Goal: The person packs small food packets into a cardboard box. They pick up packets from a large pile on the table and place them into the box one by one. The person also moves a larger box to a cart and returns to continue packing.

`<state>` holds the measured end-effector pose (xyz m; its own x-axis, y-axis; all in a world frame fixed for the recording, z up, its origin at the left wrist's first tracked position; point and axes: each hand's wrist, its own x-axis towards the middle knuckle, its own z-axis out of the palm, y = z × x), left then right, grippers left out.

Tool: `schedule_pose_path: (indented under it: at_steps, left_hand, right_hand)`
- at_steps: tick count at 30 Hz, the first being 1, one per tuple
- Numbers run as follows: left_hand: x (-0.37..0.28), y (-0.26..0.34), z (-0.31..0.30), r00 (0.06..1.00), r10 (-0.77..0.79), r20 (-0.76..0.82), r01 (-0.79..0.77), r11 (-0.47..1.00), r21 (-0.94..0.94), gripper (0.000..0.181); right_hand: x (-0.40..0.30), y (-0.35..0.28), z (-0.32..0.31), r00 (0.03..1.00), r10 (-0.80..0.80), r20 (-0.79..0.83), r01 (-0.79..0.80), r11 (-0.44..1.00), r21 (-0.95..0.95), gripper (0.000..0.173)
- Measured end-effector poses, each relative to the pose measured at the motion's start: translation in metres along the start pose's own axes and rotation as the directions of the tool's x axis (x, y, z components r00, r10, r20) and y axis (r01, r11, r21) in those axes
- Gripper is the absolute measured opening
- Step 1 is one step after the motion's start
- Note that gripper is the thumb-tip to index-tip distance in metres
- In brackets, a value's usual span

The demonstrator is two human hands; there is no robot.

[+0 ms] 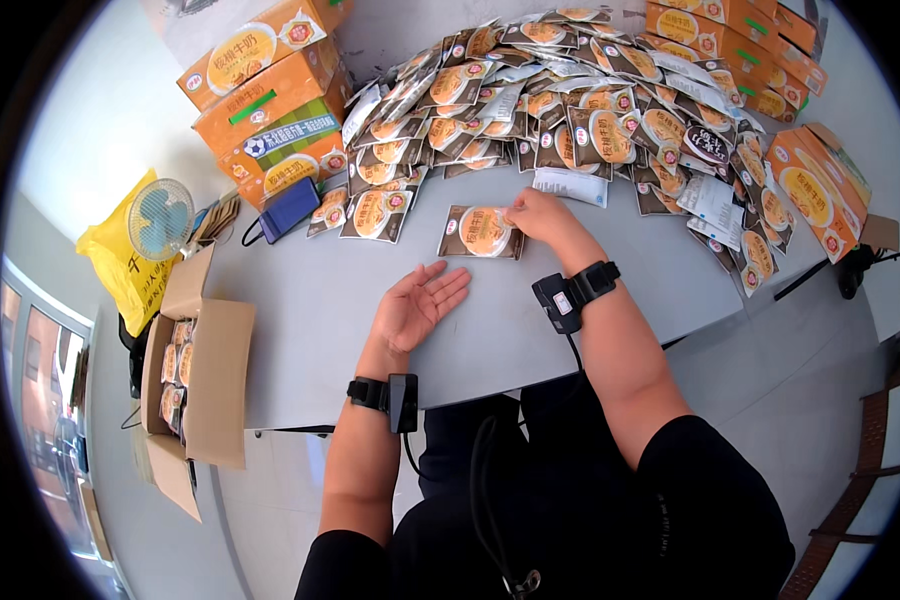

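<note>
A brown-and-orange milk pouch (pixel 478 234) lies face up on the grey table (pixel 307 330) in front of me. My right hand (pixel 541 217) pinches its upper right corner between thumb and fingers. Just below and to the left of that pouch, my left hand (pixel 420 304) rests palm up with its fingers extended, holding nothing. Beyond both hands rises a wide, curved heap of similar pouches (pixel 604 136), some turned so that their white printed backs show. One white-backed pouch (pixel 570 186) lies flat at the heap's near edge, beside my right hand.
Orange printed cartons (pixel 270 97) are stacked at the back left, with more cartons (pixel 750 60) at the back right. A blue power bank (pixel 289 210) with a cable lies near the left stack. An open cardboard box (pixel 221 382) of pouches and a small fan (pixel 161 217) stand left.
</note>
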<state>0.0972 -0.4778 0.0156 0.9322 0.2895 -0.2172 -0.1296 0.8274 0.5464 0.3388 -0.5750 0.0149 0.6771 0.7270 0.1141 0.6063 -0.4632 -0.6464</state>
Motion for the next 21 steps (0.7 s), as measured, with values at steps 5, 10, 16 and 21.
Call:
schedule_pose_path:
  at_steps: [5, 10, 16, 21]
  left_hand:
    - [0.001, 0.001, 0.001, 1.0, 0.011, 0.013, -0.01, 0.999, -0.05, 0.045]
    - [0.003, 0.003, -0.001, 0.998, 0.026, 0.056, -0.023, 0.998, -0.054, 0.045]
    - [-0.001, 0.005, -0.008, 0.992, 0.127, -0.008, -0.128, 0.99, -0.052, 0.044]
    - [-0.007, 0.004, -0.014, 0.965, 0.26, -0.029, -0.261, 0.964, -0.054, 0.042]
  right_hand:
    - [-0.002, -0.017, 0.005, 0.935, 0.024, 0.354, -0.17, 0.905, 0.39, 0.029]
    - [-0.012, -0.034, 0.014, 0.85, -0.112, 0.514, -0.227, 0.803, 0.551, 0.022]
    - [-0.024, -0.051, 0.019, 0.841, -0.195, 0.505, -0.225, 0.723, 0.653, 0.033]
    - [-0.038, -0.069, 0.011, 0.734, -0.39, 0.556, -0.15, 0.705, 0.693, 0.044]
